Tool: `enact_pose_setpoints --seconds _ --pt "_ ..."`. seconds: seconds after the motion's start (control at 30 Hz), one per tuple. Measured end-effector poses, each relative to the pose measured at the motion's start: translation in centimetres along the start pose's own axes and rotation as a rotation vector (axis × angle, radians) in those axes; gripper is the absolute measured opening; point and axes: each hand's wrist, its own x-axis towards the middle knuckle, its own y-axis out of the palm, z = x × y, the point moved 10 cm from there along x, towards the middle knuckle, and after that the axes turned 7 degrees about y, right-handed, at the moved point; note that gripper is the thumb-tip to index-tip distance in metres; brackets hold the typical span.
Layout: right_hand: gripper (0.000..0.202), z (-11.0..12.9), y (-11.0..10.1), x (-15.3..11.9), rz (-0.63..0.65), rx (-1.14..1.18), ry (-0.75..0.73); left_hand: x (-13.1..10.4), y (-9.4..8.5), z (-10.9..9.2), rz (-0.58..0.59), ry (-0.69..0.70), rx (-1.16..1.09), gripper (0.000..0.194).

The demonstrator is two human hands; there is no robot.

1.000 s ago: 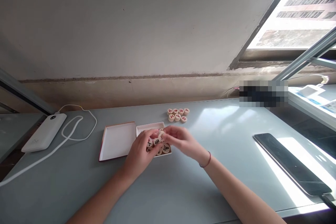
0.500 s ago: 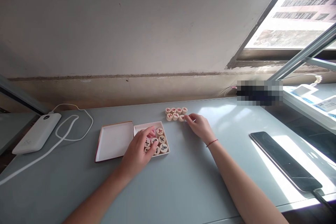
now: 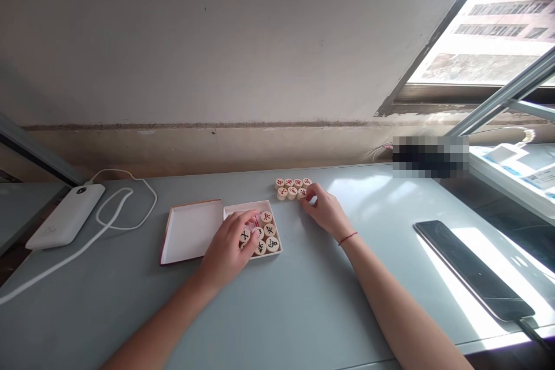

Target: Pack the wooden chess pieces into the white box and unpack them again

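Note:
Several round pieces with red characters (image 3: 292,192) stand in two rows on the grey table. My right hand (image 3: 323,208) is at the right end of the front row, its thumb and forefinger closed round the end piece (image 3: 302,192). To the left, my left hand (image 3: 232,243) rests over an open white box (image 3: 280,237), fingers apart and curved above the pieces. In the box lie several pieces with black characters (image 3: 272,244) and one red-marked piece (image 3: 266,217). My palm and fingers hide the box's left part.
The box lid (image 3: 193,230) lies left of the box. A white power bank (image 3: 65,217) with a looping white cable (image 3: 115,217) is at the far left. A phone (image 3: 474,269) lies at the right, near a pixelated dark object (image 3: 429,157) and a metal frame.
My right thumb and forefinger have closed in around the end piece of the front row. My left hand stays over the box; the view has shifted slightly.

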Motion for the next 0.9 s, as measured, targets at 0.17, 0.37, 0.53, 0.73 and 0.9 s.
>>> enact_pose_setpoints --seconds 0.17,0.37,0.53,0.73,0.9 --pt "0.011 0.6 -0.5 -0.1 -0.026 -0.016 -0.011 0.4 0.1 0.4 0.014 0.012 0.064 0.022" --pt "0.019 5.7 0.3 -2.6 0.097 0.181 -0.141 1.7 1.3 2.0 0.164 -0.075 0.303 0.023" --pt "0.034 8.9 3.1 -4.8 0.311 0.22 -0.243 2.5 2.8 2.3 0.252 -0.11 0.373 0.032" --pt "0.036 8.7 3.6 -4.8 0.313 0.205 -0.254 2.6 3.4 1.7 0.224 -0.166 0.347 0.028" --pt "0.038 8.7 3.8 -4.9 0.335 0.229 -0.251 2.6 3.4 1.1 0.179 -0.195 0.272 0.017"
